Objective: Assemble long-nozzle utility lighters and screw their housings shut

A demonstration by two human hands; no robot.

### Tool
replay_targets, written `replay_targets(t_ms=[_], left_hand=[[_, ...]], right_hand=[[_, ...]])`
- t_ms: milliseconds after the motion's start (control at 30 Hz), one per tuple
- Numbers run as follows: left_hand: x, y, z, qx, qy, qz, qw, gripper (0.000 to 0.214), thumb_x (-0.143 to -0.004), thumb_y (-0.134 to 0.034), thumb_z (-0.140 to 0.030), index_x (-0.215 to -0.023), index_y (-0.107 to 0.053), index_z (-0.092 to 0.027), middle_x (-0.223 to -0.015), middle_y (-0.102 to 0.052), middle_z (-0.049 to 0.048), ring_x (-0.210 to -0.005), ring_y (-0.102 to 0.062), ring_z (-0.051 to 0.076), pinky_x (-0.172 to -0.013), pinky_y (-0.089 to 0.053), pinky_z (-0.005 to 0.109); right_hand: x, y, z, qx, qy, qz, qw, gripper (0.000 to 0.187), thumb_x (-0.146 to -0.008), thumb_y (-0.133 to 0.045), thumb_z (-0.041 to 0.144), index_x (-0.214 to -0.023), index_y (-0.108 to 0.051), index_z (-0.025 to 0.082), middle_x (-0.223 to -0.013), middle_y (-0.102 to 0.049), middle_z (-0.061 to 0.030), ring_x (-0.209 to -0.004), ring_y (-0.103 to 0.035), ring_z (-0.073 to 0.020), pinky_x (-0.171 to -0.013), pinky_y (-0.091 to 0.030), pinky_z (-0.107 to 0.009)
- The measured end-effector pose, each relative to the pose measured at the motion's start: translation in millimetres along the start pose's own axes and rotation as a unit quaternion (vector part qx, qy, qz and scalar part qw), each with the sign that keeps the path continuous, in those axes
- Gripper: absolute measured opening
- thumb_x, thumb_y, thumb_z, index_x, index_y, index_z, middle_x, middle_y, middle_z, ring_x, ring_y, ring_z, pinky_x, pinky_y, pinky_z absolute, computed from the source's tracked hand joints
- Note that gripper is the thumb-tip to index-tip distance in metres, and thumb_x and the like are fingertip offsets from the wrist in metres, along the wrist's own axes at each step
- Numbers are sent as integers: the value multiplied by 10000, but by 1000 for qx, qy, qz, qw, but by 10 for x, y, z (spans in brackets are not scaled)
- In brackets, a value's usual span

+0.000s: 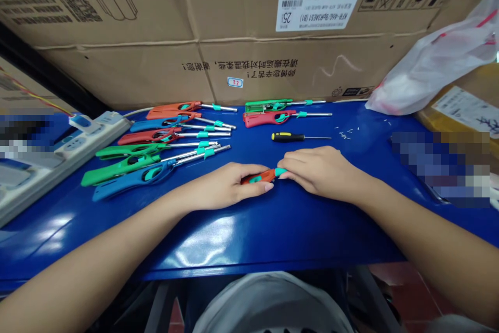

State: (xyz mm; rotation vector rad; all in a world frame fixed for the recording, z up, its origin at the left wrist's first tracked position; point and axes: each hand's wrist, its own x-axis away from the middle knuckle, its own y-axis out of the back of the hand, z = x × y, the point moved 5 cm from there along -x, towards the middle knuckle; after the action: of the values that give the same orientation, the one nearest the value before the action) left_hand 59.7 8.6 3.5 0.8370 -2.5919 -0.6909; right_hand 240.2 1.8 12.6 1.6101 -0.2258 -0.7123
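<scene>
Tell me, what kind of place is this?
Likely a small assembly or repair workbench in a storeroom: rows of long-nosed lighters on a blue table, a screwdriver beside them, big shipping cartons behind. The left hand and right hand hold an orange lighter.

On the table (273,229), near its front edge, we find a lighter (262,176) lying between the left hand (226,185) and the right hand (319,169), each closed over one end. Just behind the right hand lies a screwdriver (296,137), with a pair of lighters (273,112) behind it and small screws (345,134) to its right. A row of lighters (156,146) lies left of centre, and a power strip (78,135) further left. Cardboard boxes (234,37) stand along the back, with a plastic bag (436,63) at the right rear.
</scene>
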Motion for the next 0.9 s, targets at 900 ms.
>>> replay_targets(t_ms=[900], left_hand=[[-11, 269, 214, -116, 3, -171, 978, 569, -827, -743, -540, -1256, -691, -169, -1219, -734, 129, -1054, -688, 286, -947, -516, 393]], right_hand=[[99, -83, -388, -158, -124, 40, 979, 134, -982, -585, 292, -1001, -659, 182, -1025, -644, -78, -862, -635, -196, -767, -490, -319]])
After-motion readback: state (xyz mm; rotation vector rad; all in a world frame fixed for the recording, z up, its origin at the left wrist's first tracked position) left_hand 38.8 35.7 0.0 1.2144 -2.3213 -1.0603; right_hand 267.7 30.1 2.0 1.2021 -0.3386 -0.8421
